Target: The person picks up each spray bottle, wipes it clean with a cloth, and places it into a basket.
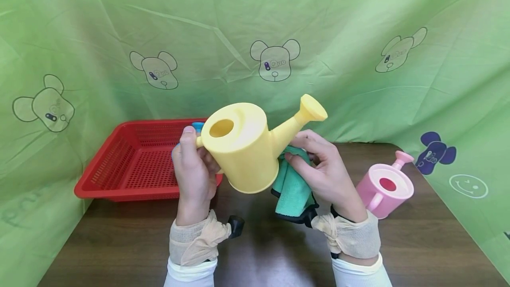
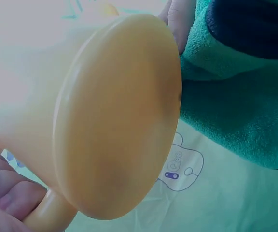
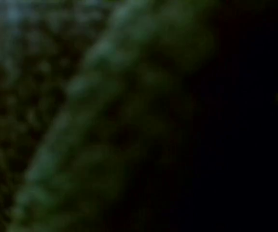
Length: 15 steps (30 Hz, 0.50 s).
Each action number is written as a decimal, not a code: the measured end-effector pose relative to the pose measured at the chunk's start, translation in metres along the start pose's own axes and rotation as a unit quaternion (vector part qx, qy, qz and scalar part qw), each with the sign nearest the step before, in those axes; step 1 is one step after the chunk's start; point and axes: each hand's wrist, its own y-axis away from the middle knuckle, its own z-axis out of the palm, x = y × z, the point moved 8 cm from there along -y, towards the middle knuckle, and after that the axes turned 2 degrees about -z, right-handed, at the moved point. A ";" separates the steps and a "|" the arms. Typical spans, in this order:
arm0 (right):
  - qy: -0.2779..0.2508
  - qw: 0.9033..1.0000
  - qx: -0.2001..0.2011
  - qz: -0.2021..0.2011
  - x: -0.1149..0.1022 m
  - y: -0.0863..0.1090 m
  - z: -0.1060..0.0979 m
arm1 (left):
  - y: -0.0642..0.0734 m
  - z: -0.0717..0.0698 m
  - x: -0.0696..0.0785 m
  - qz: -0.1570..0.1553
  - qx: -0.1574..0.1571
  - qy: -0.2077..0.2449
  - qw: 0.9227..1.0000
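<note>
A yellow watering can (image 1: pixel 249 158) is held up above the table, its spout pointing up to the right. My left hand (image 1: pixel 193 172) grips its handle, fingers curled round it; the left wrist view shows the can's round base (image 2: pixel 119 121) and the fingers at the handle (image 2: pixel 52 212). In my right hand (image 1: pixel 324 169) is a green cloth (image 1: pixel 295 187) with dark edging, pinched between thumb and fingers at the lower part of the spout, against the can's side. Cloth close to the lens darkens and blurs the right wrist view.
A red plastic basket (image 1: pixel 127 191) stands at the left on the brown table (image 1: pixel 131 242), with a blue item (image 1: pixel 198 126) partly hidden behind the left hand. To the right stands a pink watering can (image 1: pixel 384 189). A green printed curtain (image 1: pixel 223 21) hangs round the table.
</note>
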 end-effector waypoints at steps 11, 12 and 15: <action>0.012 1.000 0.007 -0.002 -0.003 0.000 -0.001 | -0.007 -0.012 0.001 0.025 0.041 -0.001 0.999; 0.010 1.000 0.007 -0.003 -0.003 0.000 -0.001 | -0.008 -0.013 0.001 0.028 0.041 -0.003 0.999; 0.009 1.000 0.014 -0.003 -0.005 0.000 0.000 | -0.012 -0.016 -0.001 0.034 0.041 -0.010 0.999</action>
